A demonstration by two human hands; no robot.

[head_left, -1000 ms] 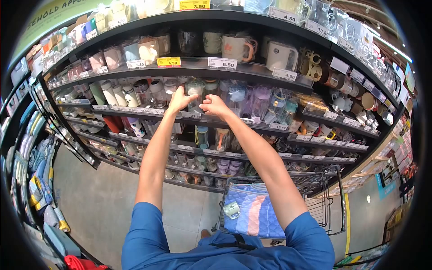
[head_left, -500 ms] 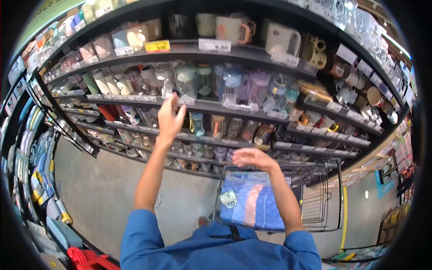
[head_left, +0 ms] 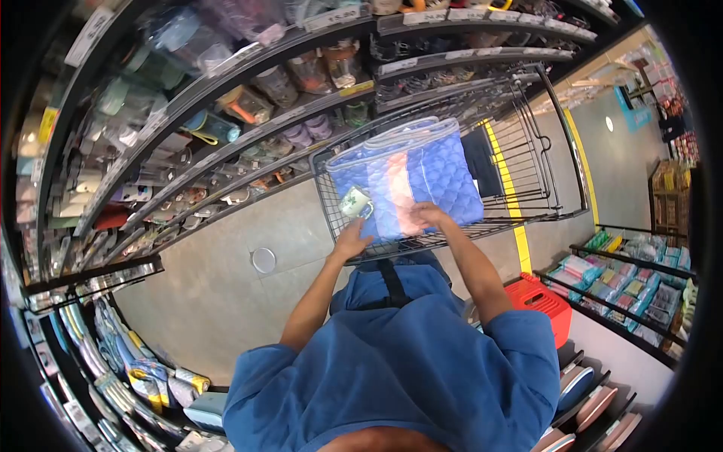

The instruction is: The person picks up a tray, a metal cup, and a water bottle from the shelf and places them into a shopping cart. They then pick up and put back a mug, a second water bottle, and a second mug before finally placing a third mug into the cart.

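Note:
A black wire shopping cart stands in front of my body. Folded in it is a blue quilted cloth with a pink stripe. On the cloth's left part rests a white mug with a green pattern. My left hand is at the cart's near left edge, just below the mug; its fingers are apart and it holds nothing I can see. My right hand lies over the near edge of the cloth, on the pink stripe, fingers partly bent and their tips hard to make out.
Shelves of cups and bottles run along the left and far side. A red plastic basket sits at the right behind the cart. Folded textiles fill a rack at the lower left. A round plate is set in the floor.
The view has turned down and right, towards the cart. My left hand has come down from the shelf to the cart's edge, and my right hand has lowered onto the cloth.

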